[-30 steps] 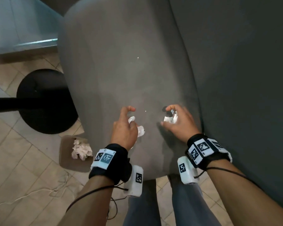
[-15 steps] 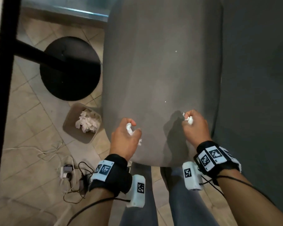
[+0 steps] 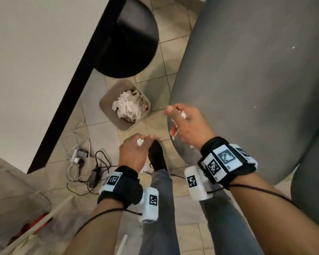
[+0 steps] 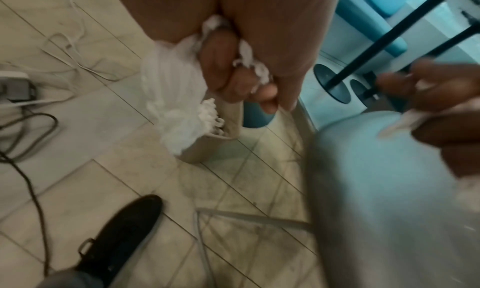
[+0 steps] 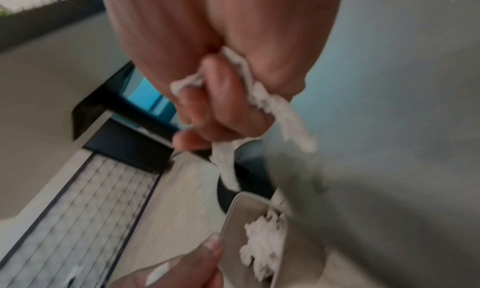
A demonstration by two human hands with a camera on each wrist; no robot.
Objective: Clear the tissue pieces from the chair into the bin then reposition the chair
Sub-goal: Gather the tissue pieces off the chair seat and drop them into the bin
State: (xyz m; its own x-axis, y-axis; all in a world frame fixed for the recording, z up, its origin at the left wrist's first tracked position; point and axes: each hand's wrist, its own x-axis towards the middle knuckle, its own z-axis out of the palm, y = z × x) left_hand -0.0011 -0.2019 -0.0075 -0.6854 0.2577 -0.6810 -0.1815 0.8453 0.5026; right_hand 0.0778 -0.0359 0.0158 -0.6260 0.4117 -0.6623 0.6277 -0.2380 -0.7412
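Tissue fills both hands. The left hand is curled tight round a wad of tissue pieces, a loose tail of it hanging below the fingers in the left wrist view. The right hand is likewise closed on its own tissue scraps, with strands trailing out between the fingers. Both hands hang over the floor, the right one at the front edge of the grey chair, the left one lower and nearer the person's black shoe.

Ahead of them on the tiled floor stands the small beige bin, already heaped with white tissue. Neither hand is over its mouth yet; both sit just short of it. A few white specks remain on the chair seat.

Judging from this, the drop is the risky part. The bin is small and nearly full, so tissue let go too early, or from the side, could land on the tiles or slide off the heap. The dangling tails could also tear free on the way. A tangle of cables lies close to the left, beneath the dark edge of the worktop, and a scrap falling there would be fiddly to recover. The specks on the seat could be missed before the chair is moved.
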